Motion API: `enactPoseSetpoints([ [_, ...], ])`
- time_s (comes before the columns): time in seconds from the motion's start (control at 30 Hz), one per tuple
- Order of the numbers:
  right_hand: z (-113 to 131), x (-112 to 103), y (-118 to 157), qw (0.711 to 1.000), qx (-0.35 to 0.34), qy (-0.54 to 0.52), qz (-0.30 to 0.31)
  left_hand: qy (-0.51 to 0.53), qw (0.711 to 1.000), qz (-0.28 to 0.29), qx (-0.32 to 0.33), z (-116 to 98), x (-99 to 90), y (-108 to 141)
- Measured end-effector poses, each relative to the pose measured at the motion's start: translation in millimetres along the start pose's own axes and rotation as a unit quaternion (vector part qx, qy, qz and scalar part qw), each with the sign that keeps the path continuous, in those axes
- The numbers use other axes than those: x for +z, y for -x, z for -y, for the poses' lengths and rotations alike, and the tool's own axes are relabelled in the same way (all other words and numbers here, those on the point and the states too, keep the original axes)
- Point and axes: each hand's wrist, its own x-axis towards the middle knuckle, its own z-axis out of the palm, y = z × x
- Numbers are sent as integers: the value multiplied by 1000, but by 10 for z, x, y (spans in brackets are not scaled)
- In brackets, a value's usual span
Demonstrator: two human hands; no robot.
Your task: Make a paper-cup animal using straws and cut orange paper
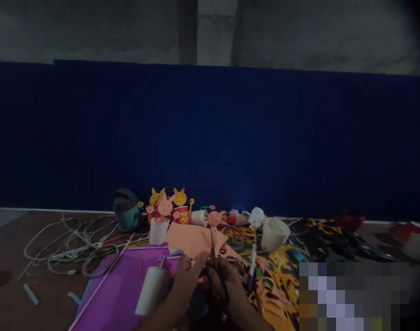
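Note:
A sheet of orange-pink paper (185, 236) is held up by my left hand (187, 278), whose fingers pinch its lower edge. A faint round outline shows on the sheet. My right hand (227, 280) grips a pair of scissors (213, 243), with the blades pointing up against the right part of the paper. Whether the blades are apart is hard to see in the dim light. Left of my left forearm a white paper cup (152, 287) leans on purple paper (116, 285). A marker (253, 262) lies just right of my right hand.
Behind the sheet stand cups with paper animal faces (164, 206). A teal and grey container (127, 211) and tangled white cables (68, 243) are at the left. Orange and yellow paper scraps (275, 285) and a white cup (275, 234) lie to the right. A blue panel (210, 138) rises behind.

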Motion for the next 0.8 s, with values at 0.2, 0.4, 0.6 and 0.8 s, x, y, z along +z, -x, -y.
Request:
enactPoseSetpoints([
  [0.2, -21, -26, -22, 1000, -8, 25, 4, -15, 999, 36, 4, -70, -19, 3],
  [0.4, -61, -36, -23, 1000, -21, 12, 8, -10, 998, 55, 10, -138, -22, 7],
  [0.6, -10, 0, -1, 1000, 8, 12, 2, 3, 999, 48, 20, -86, -29, 26],
  [0.8, -64, -17, -10, 999, 6, 41, 3, -7, 999, 27, 15, 29, -31, -19],
])
